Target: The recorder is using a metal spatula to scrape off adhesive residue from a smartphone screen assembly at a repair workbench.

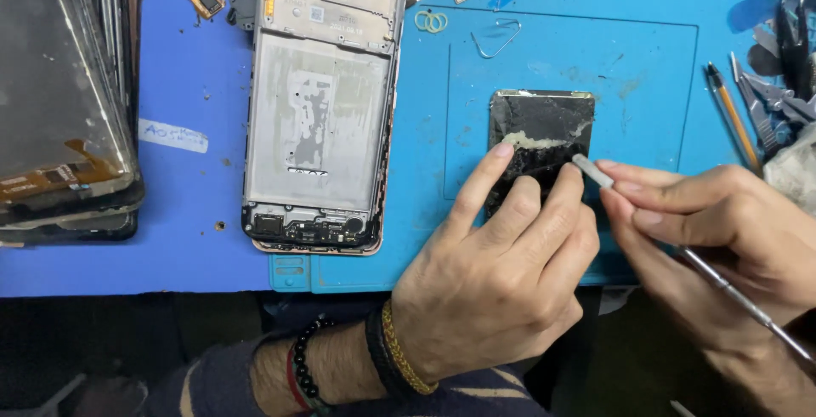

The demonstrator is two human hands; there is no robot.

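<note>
The left hand (497, 277) lies flat-fingered on a small black rectangular phone part (540, 141), its grip spread, with index, middle and ring fingertips pressing the lower half of the part down. The part rests on the blue silicone repair mat (646, 68) that covers the worktop, inside the mat's shallow moulded rectangle. Its surface is dark and glossy, scuffed, with a ragged pale streak of glue residue across the middle and a thin metallic edge along the top.

The right hand (722, 221) has its grip pressed together around a slim steel spudger (680, 247), the thumb and fingers pinching the shaft near its flat, dull grey blade. The blade tip touches the part's right edge, just beside the left ring finger.

To the left on the mat lies an opened phone frame (319, 107), a grey metal midplate with small boards at both ends. A stack of removed screens (59, 102) sits at the far left; tweezers and pliers (778, 85) lie at the right.
</note>
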